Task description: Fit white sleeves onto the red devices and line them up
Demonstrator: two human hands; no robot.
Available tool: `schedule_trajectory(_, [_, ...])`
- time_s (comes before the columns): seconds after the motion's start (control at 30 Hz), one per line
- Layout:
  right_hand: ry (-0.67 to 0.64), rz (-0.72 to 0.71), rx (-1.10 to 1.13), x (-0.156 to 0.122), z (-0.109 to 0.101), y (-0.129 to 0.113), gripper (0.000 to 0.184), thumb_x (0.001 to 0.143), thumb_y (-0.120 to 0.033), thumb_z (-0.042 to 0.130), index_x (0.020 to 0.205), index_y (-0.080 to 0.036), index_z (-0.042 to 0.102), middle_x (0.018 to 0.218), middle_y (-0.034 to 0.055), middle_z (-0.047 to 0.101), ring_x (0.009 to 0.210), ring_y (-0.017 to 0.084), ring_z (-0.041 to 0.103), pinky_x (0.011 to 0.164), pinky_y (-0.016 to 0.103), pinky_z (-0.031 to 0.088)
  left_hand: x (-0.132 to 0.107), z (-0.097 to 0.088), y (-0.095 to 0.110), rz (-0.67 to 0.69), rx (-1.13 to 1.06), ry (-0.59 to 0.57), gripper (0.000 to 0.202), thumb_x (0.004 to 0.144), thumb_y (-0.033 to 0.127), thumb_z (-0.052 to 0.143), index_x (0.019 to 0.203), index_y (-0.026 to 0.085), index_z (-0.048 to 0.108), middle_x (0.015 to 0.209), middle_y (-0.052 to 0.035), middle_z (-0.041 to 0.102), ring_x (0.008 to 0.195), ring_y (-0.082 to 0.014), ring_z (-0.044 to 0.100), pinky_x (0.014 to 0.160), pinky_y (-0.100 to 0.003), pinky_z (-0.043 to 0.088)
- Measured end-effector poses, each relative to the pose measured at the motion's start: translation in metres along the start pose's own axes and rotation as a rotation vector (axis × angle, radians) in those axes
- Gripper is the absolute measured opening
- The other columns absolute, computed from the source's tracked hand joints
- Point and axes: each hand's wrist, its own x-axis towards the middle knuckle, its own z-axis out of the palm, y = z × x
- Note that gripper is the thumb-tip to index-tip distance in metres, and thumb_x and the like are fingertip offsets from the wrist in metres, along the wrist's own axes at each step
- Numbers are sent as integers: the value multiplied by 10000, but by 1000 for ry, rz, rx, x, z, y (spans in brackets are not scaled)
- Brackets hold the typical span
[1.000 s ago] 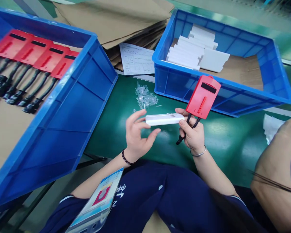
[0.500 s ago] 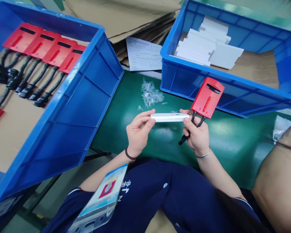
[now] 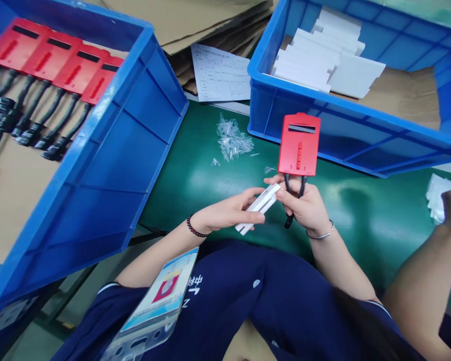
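A small white box [image 3: 261,206] is tilted between my two hands, its upper end to the right. My left hand [image 3: 235,210] is closed around its lower part, thumb along the near side. With thumb and finger my right hand [image 3: 300,203] touches the upper end. The same right hand grips the black cables [image 3: 295,186] of a red device [image 3: 299,145], which stands upright above the fingers. One dark cable end hangs below the palm. Beyond my hands lies a pile of small clear plastic pieces [image 3: 233,140] on the green table [image 3: 195,175].
At left a blue bin [image 3: 146,135] holds several red devices [image 3: 52,55] with black cables. Another blue bin [image 3: 361,135] at back right contains white boxes [image 3: 308,55]. A printed sheet [image 3: 221,75] lies between them. A co-worker's arm [image 3: 428,260] reaches in at right beside clear bags [image 3: 439,193].
The white box has turned from level to slanted, its left end now lower and nearer me. The red device has swung left to upright. My left hand has shifted its grip.
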Motion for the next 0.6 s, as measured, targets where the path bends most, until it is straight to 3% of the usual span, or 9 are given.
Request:
schedule_trajectory(0.1, [-18,17,-27,-3,-3,-5,182,851,-386,761,848,-204,764,1196,55,686,458,11,461,365,186,388,6,-4,-9,-45,-145,-89,609,758,427,800,1268,175,584,1107,-119,682,793,-206,710,654,-300,570])
schedule_trajectory(0.2, [-22,-40,32,-6,-14,-4,110,854,-354,768,879,-249,786,1022,18,672,495,24,461,399,181,398,11,-11,-23,-50,-510,-187,596,783,496,712,1231,111,637,1111,-186,723,880,-340,734,743,-448,596])
schedule_trajectory(0.3, [-79,-99,117,-5,-22,0,111,854,-378,765,887,-275,789,962,15,649,569,65,515,410,192,382,16,-7,-34,-43,-722,-241,596,764,414,723,1266,103,643,1170,-202,722,1025,-411,707,882,-574,560])
schedule_trajectory(0.37, [-101,-105,76,-1,-22,2,154,849,-420,760,881,-271,785,1042,36,668,690,116,592,438,208,397,18,2,-36,-18,-808,-294,617,764,462,751,1274,132,646,1195,-189,717,994,-388,717,838,-551,582])
schedule_trajectory(0.43, [-87,-99,-85,3,-21,2,208,850,-456,748,921,-263,781,1129,52,683,827,171,640,537,251,472,20,10,-37,26,-867,-319,642,770,556,757,1260,154,653,1154,-165,733,898,-336,733,732,-457,608])
schedule_trajectory(0.53, [96,-121,-451,5,-18,-2,285,855,-487,719,1005,-245,749,1114,68,707,978,240,652,760,355,533,20,14,-35,117,-865,-164,610,815,569,731,1253,153,648,1058,-133,758,881,-292,736,730,-369,596])
schedule_trajectory(0.6, [213,-142,-613,3,-16,-4,272,867,-495,689,899,-225,695,966,65,712,1002,263,660,797,374,519,20,14,-34,177,-855,-17,599,879,587,647,1303,165,613,1069,-127,757,969,-305,727,848,-422,579])
